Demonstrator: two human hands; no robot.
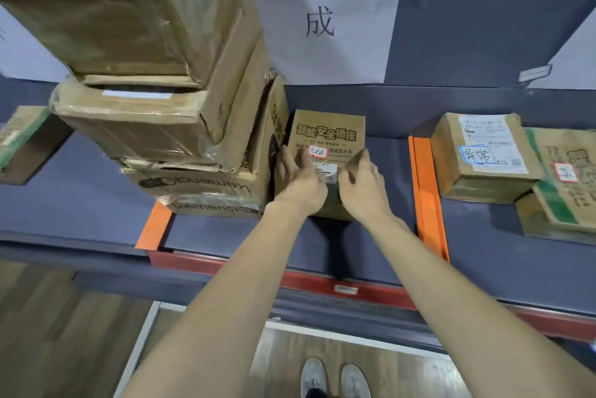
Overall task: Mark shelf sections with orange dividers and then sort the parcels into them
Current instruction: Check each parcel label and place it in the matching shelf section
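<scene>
Two hands, left hand (pixel 298 181) and right hand (pixel 362 186), grip one parcel (pixel 327 131) between two dividers (pixel 427 184).

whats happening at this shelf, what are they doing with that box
A person is sorting parcels on a shelf split by orange dividers. Both hands are on a small cardboard box in the middle section: the left hand holds its left side, the right hand its right. The box sits right beside a tall stack of boxes, under a paper sign on the wall. Other parcels lie in the section to the right.
</scene>
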